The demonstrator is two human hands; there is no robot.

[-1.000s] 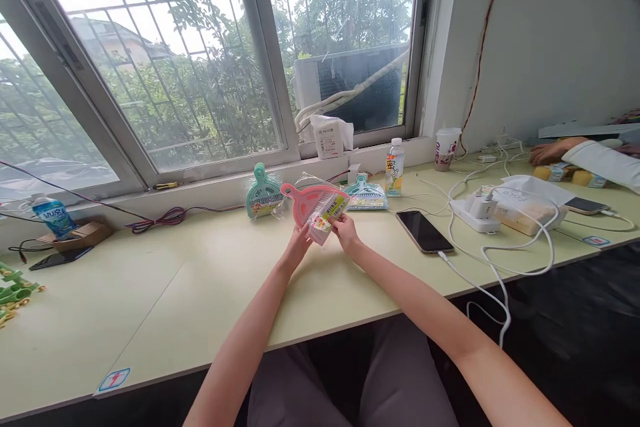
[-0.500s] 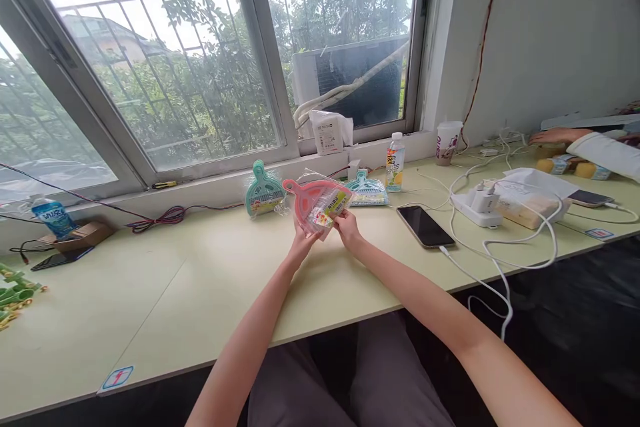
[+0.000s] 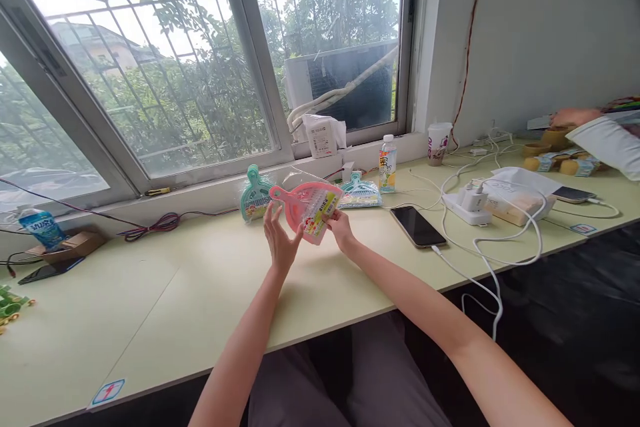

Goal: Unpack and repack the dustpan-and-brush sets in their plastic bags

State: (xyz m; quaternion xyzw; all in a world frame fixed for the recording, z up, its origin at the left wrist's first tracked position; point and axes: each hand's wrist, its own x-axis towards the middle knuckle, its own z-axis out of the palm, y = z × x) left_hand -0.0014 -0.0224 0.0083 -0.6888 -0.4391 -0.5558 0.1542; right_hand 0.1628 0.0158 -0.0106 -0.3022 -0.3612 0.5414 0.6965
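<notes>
A pink mini dustpan-and-brush set [image 3: 301,205] with a yellow-green label is tilted above the table, its handle pointing up and left. My right hand [image 3: 341,230] pinches its right edge beside the label. At its left side, my left hand [image 3: 281,239] has its fingers spread, the thumb near the pan's lower edge; whether the thumb touches it I cannot tell. Behind stands a green dustpan set [image 3: 255,197] in clear wrap, upright against the wall below the window. Another green dustpan set [image 3: 359,192] lies to the right.
A phone [image 3: 417,227] on a white cable lies right of my hands, near a power strip [image 3: 467,205]. A drink bottle [image 3: 387,165] and a cup [image 3: 438,145] stand at the back. Far right, another person's hand [image 3: 580,117] is over brown containers. A blue pouch [image 3: 44,230] sits left.
My left hand has come off the dustpan's lower part and opened at its left side. The dustpan set has turned slightly in my right hand. The other person's hand has lifted.
</notes>
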